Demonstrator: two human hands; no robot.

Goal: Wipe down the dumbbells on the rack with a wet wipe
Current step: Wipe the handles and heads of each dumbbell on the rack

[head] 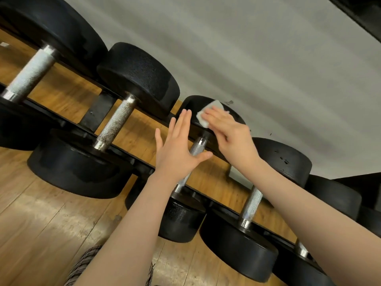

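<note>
On rack (pixel 142 165), right hand (pixel 231 133) pressed wipe (pixel 206 115) flat on far head of third dumbbell (pixel 196 148); left hand (pixel 178 150) hovered spread, empty. We judged: steady handle, sweep whole head.

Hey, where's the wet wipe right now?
In the head view, right of centre: the wet wipe lies under the right hand's fingers, pressed on the far head of the small dumbbell, beside the open left hand.

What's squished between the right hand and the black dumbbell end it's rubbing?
In the head view, a white wet wipe lies between the right hand and the far black end of the dumbbell, pressed flat under the fingers.
</note>
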